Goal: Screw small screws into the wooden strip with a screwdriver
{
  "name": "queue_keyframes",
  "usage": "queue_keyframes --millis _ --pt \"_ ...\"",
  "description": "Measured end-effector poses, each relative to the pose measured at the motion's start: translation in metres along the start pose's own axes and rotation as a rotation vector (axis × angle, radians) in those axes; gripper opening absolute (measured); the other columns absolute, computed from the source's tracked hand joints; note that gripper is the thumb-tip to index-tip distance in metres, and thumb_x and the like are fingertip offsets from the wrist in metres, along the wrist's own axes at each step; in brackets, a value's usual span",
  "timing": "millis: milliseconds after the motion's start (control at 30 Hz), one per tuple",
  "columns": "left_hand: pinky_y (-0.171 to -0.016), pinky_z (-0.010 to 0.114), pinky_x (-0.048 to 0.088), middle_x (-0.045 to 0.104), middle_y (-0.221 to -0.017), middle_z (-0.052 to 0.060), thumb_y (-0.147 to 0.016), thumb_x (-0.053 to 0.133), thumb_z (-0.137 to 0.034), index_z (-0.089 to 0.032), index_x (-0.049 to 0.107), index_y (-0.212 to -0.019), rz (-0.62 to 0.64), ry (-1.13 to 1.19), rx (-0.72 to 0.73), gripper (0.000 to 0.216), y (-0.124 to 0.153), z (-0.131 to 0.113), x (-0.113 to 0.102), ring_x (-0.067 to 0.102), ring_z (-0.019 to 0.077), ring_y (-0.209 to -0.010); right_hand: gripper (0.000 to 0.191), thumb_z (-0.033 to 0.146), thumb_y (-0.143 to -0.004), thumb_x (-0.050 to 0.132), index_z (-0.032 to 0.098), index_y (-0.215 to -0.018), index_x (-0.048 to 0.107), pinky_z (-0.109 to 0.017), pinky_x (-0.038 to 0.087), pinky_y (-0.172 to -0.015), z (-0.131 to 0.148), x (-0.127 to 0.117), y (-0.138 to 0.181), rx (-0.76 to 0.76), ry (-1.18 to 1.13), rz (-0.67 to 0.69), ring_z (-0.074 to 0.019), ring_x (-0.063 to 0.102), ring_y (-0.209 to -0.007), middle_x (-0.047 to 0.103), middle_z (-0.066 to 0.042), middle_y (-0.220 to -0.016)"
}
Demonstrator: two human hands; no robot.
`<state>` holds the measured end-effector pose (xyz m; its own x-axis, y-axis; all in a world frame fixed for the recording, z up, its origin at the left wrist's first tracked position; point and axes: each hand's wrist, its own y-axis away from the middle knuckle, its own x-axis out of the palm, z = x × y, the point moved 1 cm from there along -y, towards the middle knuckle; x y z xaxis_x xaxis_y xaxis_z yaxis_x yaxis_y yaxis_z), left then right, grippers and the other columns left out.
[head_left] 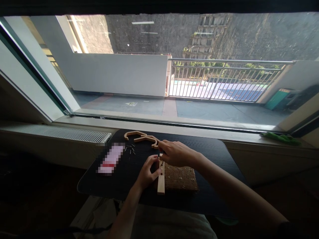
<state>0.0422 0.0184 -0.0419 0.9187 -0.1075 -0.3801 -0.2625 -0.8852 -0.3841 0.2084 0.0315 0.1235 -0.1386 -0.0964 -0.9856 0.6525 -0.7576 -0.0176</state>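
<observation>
On a small black table (pixel 214 156) lies a brown cork-like board (pixel 180 178) with a pale wooden strip (pixel 160 184) along its left edge. My left hand (pixel 147 172) is closed, its fingers pinching the strip near its upper end. My right hand (pixel 175 153) hovers over the strip's top, fingers pinched together on something too small to make out. Curved wooden pieces (pixel 142 137) lie just beyond my right hand. Several small dark screws or nails (pixel 130 149) are scattered to their left.
A blurred white and red packet (pixel 111 159) lies on the table's left part. A radiator grille (pixel 54 132) runs under the big window. A green cloth (pixel 280 137) rests on the sill at right. Outside are a balcony and a metal railing (pixel 224 79).
</observation>
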Motion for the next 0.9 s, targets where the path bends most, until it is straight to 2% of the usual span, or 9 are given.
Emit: queue_keyframes --millis 67,200,433,633,900 --pt "-0.102 0.042 0.046 0.058 -0.128 0.011 -0.078 0.065 -0.022 -0.021 0.067 -0.108 0.022 0.003 -0.014 0.03 0.0 0.001 0.0 0.056 0.0279 -0.119 0.014 0.024 -0.089 0.05 0.017 -0.1 0.055 -0.027 0.028 -0.054 0.001 0.002 0.0 -0.001 -0.009 -0.008 -0.0145 0.057 -0.068 0.063 -0.006 -0.096" --pt "-0.104 0.044 0.046 0.058 -0.129 0.011 -0.079 0.067 -0.026 -0.021 0.073 -0.099 0.055 -0.03 -0.054 0.022 -0.002 0.003 -0.001 0.057 0.0295 -0.119 0.011 0.019 -0.087 0.051 0.016 -0.098 0.055 -0.027 0.031 -0.056 0.0 0.006 -0.001 -0.02 -0.092 -0.029 -0.0132 0.053 -0.068 0.06 -0.006 -0.095" --pt "-0.103 0.043 0.048 0.062 -0.125 0.01 -0.074 0.072 -0.026 -0.023 0.074 -0.104 0.033 -0.021 -0.057 0.03 -0.002 0.004 0.001 0.059 0.0285 -0.117 0.015 0.011 -0.086 0.052 0.015 -0.101 0.055 -0.025 0.037 -0.061 -0.005 0.007 0.002 -0.057 -0.184 -0.054 -0.0126 0.052 -0.071 0.059 -0.007 -0.096" --pt "-0.102 0.042 0.049 0.062 -0.127 0.009 -0.075 0.072 -0.027 -0.025 0.075 -0.106 0.038 -0.036 -0.06 0.031 -0.002 0.005 0.001 0.061 0.028 -0.115 0.011 0.016 -0.092 0.05 0.014 -0.101 0.057 -0.025 0.037 -0.061 -0.009 0.008 0.002 -0.063 -0.185 -0.066 -0.0125 0.053 -0.071 0.059 -0.007 -0.098" --pt "-0.102 0.043 0.049 0.062 -0.126 0.01 -0.075 0.07 -0.027 -0.024 0.075 -0.107 0.037 -0.044 -0.067 0.032 -0.003 0.001 0.001 0.061 0.028 -0.115 0.011 0.019 -0.093 0.051 0.015 -0.091 0.061 -0.023 0.034 -0.06 -0.009 0.003 0.001 -0.031 -0.147 -0.058 -0.012 0.054 -0.07 0.064 -0.007 -0.092"
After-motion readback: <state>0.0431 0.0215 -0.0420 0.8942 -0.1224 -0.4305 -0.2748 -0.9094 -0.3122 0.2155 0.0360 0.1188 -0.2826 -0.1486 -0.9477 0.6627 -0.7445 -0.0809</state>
